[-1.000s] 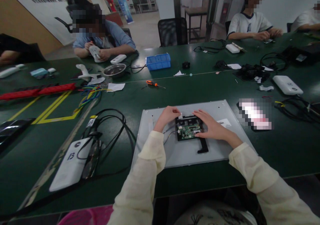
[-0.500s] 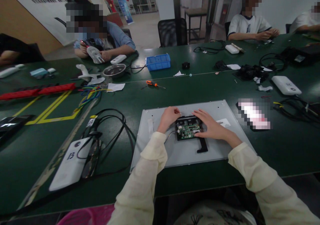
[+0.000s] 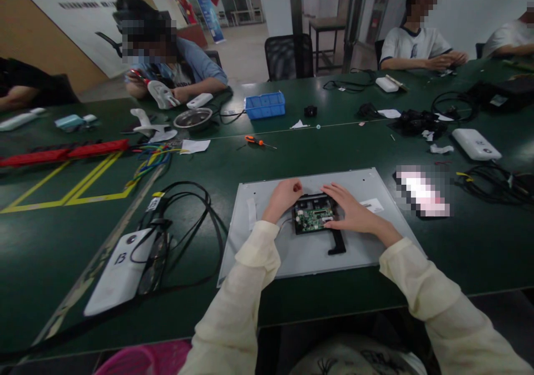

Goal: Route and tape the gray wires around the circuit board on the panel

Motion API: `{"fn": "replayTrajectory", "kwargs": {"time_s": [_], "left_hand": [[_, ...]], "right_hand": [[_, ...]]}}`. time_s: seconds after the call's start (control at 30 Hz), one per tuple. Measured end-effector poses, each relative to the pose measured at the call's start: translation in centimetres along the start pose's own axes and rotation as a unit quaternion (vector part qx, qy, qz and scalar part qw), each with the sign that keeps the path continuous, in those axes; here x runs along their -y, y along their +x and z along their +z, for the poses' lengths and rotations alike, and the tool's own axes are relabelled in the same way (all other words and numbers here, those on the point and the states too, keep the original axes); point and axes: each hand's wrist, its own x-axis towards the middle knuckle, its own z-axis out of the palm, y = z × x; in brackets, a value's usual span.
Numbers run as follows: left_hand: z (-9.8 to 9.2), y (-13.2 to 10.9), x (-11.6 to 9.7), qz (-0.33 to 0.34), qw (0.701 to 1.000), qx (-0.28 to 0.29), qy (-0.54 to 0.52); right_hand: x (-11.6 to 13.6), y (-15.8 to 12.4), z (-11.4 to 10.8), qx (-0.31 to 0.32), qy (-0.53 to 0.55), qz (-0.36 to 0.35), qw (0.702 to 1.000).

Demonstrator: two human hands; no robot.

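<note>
A flat grey metal panel [image 3: 275,264] lies on the table before me. On its middle sits a black housing [image 3: 297,227] with a green circuit board [image 3: 311,220] exposed inside. At the housing's upper left corner is my left hand [image 3: 282,198], its fingers curled together; whatever may be between the fingertips is hidden. My right hand [image 3: 354,211] spans the housing's right side with thumb and fingers spread, the thumb by the board's right edge and the fingertips near the top edge. Below the thumb, a black L-shaped piece [image 3: 339,244] extends from the housing.
Left of the panel lie a white power bank [image 3: 119,272] and looped black cables [image 3: 208,208]. An orange screwdriver [image 3: 259,141] and a blue basket [image 3: 265,105] are beyond it. A phone [image 3: 423,191] lies to the right. Other people sit across the table.
My left fingertips have curled slightly tighter and shifted a little at the housing's corner. The right hand stays in place. The view has shifted slightly.
</note>
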Motion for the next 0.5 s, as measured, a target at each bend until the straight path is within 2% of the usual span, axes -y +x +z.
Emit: {"fn": "replayTrajectory", "kwargs": {"time_s": [0.2, 0.27, 0.4, 0.5], "left_hand": [[-0.9, -0.6, -0.5, 0.007, 1.000, 0.017, 0.008], [-1.6, -1.3, -0.9, 0.010, 1.000, 0.004, 0.008], [-4.3, -3.4, -1.3, 0.012, 0.998, -0.061, 0.008], [-6.6, -5.3, -0.6, -0.009, 0.996, -0.083, -0.003]], "right_hand": [[0.1, 0.0, -0.1, -0.001, 0.002, 0.001, 1.000], [0.1, 0.0, -0.1, -0.003, 0.000, -0.003, 1.000], [0.1, 0.0, -0.2, -0.011, -0.001, -0.009, 1.000], [0.1, -0.1, -0.1, -0.011, 0.001, -0.011, 1.000]]}}
